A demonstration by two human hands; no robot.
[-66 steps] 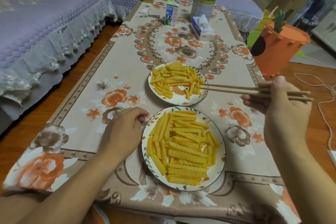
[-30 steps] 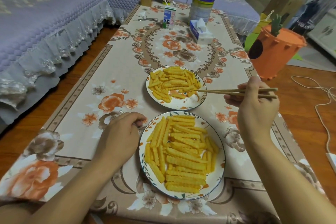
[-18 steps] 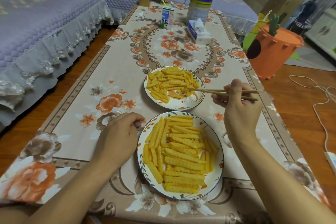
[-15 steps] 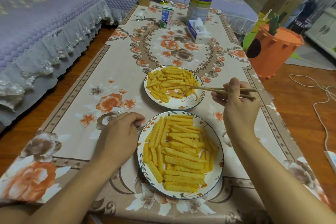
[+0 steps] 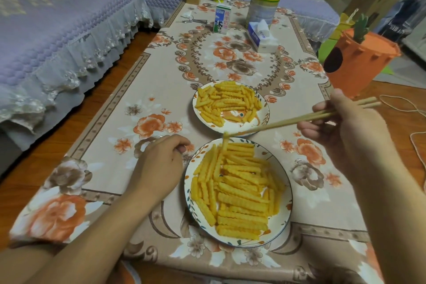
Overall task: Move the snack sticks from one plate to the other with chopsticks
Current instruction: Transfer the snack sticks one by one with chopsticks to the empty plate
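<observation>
2 bare forearms in view, no sleeves, watch, rings or gloves visible. Left hand (image 5: pixel 159 163) and right hand (image 5: pixel 348 127) bare, short plain nails on visible fingers (image 5: pixel 182 148).

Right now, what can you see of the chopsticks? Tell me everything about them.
The chopsticks are a pair of plain, pale sticks, wood or bamboo by the look. The right hand holds them near their back ends, which jut out past the thumb. They slant down and left, crossing the far plate's near rim. Their tips pinch one snack stick, which hangs over the far edge of the near plate.
</observation>
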